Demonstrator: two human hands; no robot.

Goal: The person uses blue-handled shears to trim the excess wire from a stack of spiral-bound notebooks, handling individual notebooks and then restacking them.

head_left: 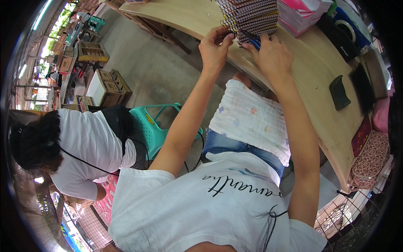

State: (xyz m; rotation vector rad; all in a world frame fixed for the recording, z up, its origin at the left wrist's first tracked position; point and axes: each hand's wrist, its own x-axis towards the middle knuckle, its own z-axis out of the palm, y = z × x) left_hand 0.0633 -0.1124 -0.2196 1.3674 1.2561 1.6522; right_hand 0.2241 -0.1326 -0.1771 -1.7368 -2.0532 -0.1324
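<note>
At the table's near edge lies a woven, net-like piece point(254, 19) in dark brown and pale rows, with yellow bits and loose loops along its left side. My left hand point(216, 48) pinches the loops at its lower left corner. My right hand point(273, 56) is closed round a blue-handled hand tool point(254, 41) whose tip points at that same corner. Whether it is scissors or pliers I cannot tell, since my fingers cover much of it. A white printed cloth point(252, 117) lies over my lap, below both hands.
The wooden table point(310, 80) curves round my right side. On it are a pink-and-white stack of boxes point(300, 17), a black pouch point(338, 40), a dark green piece point(339, 93) and a patterned pouch point(369, 161). At left, a person point(90, 147) sits by a green stool point(153, 126).
</note>
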